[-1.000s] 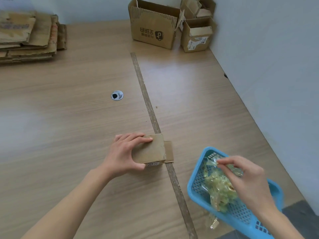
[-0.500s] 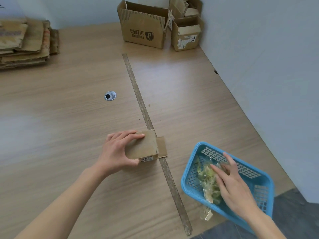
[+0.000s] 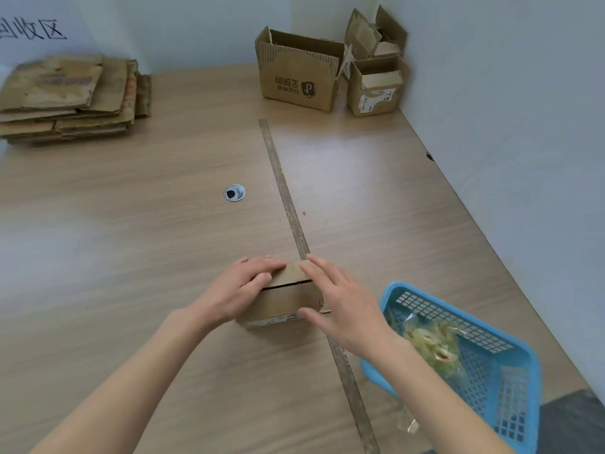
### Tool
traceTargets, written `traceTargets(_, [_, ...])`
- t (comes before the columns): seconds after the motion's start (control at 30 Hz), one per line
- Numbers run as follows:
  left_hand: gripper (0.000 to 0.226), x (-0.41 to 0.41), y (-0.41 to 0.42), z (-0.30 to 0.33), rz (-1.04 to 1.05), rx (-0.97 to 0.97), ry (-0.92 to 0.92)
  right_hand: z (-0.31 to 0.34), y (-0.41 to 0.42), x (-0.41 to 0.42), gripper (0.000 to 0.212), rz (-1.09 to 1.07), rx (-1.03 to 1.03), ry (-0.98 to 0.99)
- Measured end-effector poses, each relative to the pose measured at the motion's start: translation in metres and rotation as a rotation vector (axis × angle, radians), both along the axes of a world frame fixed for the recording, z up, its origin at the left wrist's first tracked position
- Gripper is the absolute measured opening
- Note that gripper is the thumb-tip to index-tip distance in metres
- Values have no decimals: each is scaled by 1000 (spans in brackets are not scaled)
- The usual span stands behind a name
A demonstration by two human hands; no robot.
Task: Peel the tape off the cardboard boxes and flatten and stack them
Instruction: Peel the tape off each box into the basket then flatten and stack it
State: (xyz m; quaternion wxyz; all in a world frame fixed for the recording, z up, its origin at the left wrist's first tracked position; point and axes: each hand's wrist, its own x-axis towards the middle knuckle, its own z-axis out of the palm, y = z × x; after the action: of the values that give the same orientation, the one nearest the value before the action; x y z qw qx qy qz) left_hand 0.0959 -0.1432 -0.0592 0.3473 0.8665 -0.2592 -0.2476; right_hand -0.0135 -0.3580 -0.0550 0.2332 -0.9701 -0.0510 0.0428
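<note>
A small cardboard box [image 3: 284,298] sits on the wooden table near the front, its top flaps meeting at a dark seam. My left hand [image 3: 238,288] holds its left side, fingers lying over the top and thumb against the near face. My right hand [image 3: 340,298] rests on the box's right end with straight fingers over the top and the thumb by the lower near corner. A stack of flattened cardboard [image 3: 70,96] lies at the far left. Three open boxes stand at the far right: a large printed box [image 3: 299,78], a small box [image 3: 375,88] and another box [image 3: 376,34] behind it.
A blue plastic basket [image 3: 497,365] holding crumpled peeled tape [image 3: 432,345] sits at the front right table edge, close to my right forearm. A worn strip [image 3: 288,204] runs down the table's middle, with a round cable grommet [image 3: 234,193] left of it. A wall borders the right side.
My right hand left the tape in the basket and moved left onto the box's right end. My left hand stayed on the box. The camera tilted up, showing more of the far table.
</note>
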Motion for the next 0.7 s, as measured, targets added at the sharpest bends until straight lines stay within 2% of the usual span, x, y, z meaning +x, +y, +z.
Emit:
traceTargets(0.07, [41, 6, 4, 4, -50, 101, 38, 0, 9, 8, 52, 17, -12, 3])
traceTargets(0.17, [42, 11, 7, 6, -98, 205, -4, -3, 9, -6, 20, -7, 139, -148])
traceTargets(0.23, [55, 7, 8, 4, -92, 217, -80, -8, 7, -20, 38, -2, 169, -196])
traceTargets(0.3, [71, -1, 8, 0, -39, 183, -102, -13, 11, -28, 56, -77, 178, -162])
traceTargets(0.37, [79, -11, 6, -5, 48, 125, -63, -13, 20, -25, 54, -229, 225, -197])
traceTargets(0.47, [78, -18, 2, -7, 188, 79, -1, -6, 32, -5, 55, -512, 443, -219])
traceTargets(0.5, [79, -19, 0, -7, 214, 69, 7, -3, 33, 3, 54, -560, 433, -195])
traceTargets(0.57, [80, -20, -3, -5, 285, -12, 42, 1, 35, 16, 56, -547, 258, -53])
traceTargets(0.63, [81, -20, -3, -2, 406, -133, 100, 2, 41, 25, 72, -499, 155, 139])
traceTargets(0.7, [80, -20, 0, 1, 562, -290, 169, 0, 43, 31, 87, -480, 116, 171])
